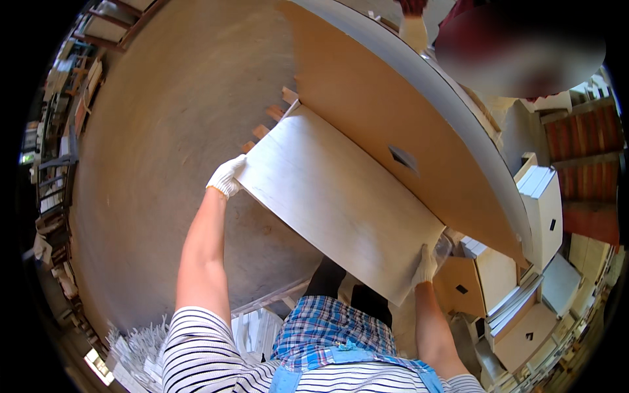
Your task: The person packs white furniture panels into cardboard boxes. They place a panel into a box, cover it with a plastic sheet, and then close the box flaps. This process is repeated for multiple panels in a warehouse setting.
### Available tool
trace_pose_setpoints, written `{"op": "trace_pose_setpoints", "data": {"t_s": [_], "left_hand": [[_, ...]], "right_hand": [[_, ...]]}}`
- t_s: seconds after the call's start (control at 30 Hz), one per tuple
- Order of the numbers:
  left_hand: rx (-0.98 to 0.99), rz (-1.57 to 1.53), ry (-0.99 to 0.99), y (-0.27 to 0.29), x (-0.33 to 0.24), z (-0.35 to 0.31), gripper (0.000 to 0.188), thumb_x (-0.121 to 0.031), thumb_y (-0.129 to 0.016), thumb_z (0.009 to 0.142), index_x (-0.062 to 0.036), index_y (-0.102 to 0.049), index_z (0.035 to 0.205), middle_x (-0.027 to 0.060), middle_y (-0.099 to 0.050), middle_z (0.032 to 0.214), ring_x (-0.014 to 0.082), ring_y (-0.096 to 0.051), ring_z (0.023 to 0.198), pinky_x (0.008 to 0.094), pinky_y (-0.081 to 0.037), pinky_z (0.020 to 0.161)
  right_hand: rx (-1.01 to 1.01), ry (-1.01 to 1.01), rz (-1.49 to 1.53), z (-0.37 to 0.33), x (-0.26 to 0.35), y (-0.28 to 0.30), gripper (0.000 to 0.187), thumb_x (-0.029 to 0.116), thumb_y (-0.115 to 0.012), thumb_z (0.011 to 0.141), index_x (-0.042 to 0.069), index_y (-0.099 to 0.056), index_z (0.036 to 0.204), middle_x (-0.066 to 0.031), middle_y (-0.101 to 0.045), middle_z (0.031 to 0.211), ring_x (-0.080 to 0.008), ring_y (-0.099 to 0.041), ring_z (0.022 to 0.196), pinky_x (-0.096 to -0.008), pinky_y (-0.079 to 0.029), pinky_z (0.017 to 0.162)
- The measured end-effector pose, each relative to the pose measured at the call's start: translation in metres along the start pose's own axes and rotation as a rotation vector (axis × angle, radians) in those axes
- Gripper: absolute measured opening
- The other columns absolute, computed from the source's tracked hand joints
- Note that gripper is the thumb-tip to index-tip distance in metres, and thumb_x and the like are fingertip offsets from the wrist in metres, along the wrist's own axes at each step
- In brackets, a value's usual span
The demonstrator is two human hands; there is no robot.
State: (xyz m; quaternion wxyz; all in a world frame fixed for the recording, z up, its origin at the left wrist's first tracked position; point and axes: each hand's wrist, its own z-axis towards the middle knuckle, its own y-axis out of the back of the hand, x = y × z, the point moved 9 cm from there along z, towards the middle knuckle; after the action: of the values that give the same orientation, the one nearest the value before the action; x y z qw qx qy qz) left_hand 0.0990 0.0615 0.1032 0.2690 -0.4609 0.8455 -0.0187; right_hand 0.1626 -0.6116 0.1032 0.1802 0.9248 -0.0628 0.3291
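Observation:
A pale, smooth rectangular panel point(341, 196) lies tilted in front of me, its far long edge along a tall brown board point(386, 124). At the panel's left corner is my left hand point(227, 177), in a white knit glove, the fingers closed around the edge. My right hand point(426, 264), also gloved, grips the right end with its thumb side on top; its other fingers are hidden under the panel. The brown board stands on edge, with a pale outer face and a small dark cut-out in it. Several wood strips point(261, 131) jut out past the panel's far left end.
Another person point(517, 56) stands behind the board at the upper right. Brown cartons point(458, 285) and stacked white panels point(511, 308) crowd the right. Grey-white strips point(137, 347) lie at my lower left. Wooden furniture parts point(59, 177) line the far left above the concrete floor point(151, 131).

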Motion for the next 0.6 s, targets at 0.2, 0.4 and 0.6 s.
{"op": "trace_pose_setpoints", "data": {"t_s": [0.2, 0.4, 0.6], "left_hand": [[-0.060, -0.415, -0.175, -0.039, 0.083, -0.042, 0.051, -0.031, -0.052, 0.102, 0.0017, -0.043, 0.140, 0.0169, -0.050, 0.143, 0.0335, -0.050, 0.129, 0.0499, -0.040, 0.111], [-0.039, -0.174, 0.243, -0.143, 0.281, -0.102, 0.057, -0.045, -0.046, 0.103, -0.0104, -0.038, 0.147, 0.0113, -0.042, 0.151, 0.0309, -0.039, 0.139, 0.0524, -0.033, 0.114], [-0.039, -0.123, 0.299, -0.129, 0.315, -0.067, 0.059, -0.048, -0.036, 0.104, -0.0112, -0.035, 0.149, 0.0091, -0.038, 0.154, 0.0311, -0.036, 0.141, 0.0505, -0.032, 0.114]], "right_hand": [[0.042, -0.039, -0.277, 0.018, 0.001, 0.002, 0.041, 0.040, -0.060, 0.096, 0.002, -0.067, 0.108, -0.0021, -0.067, 0.092, -0.0141, -0.059, 0.079, -0.0305, -0.048, 0.072], [0.063, 0.148, -1.005, 0.024, 0.024, 0.000, 0.052, 0.048, -0.055, 0.094, 0.002, -0.063, 0.116, -0.0161, -0.070, 0.099, -0.0312, -0.067, 0.093, -0.0429, -0.051, 0.083], [0.170, 0.147, -1.120, -0.043, 0.056, 0.046, 0.047, 0.044, -0.055, 0.091, 0.003, -0.068, 0.110, -0.0199, -0.070, 0.103, -0.0363, -0.066, 0.099, -0.0425, -0.050, 0.088]]}}
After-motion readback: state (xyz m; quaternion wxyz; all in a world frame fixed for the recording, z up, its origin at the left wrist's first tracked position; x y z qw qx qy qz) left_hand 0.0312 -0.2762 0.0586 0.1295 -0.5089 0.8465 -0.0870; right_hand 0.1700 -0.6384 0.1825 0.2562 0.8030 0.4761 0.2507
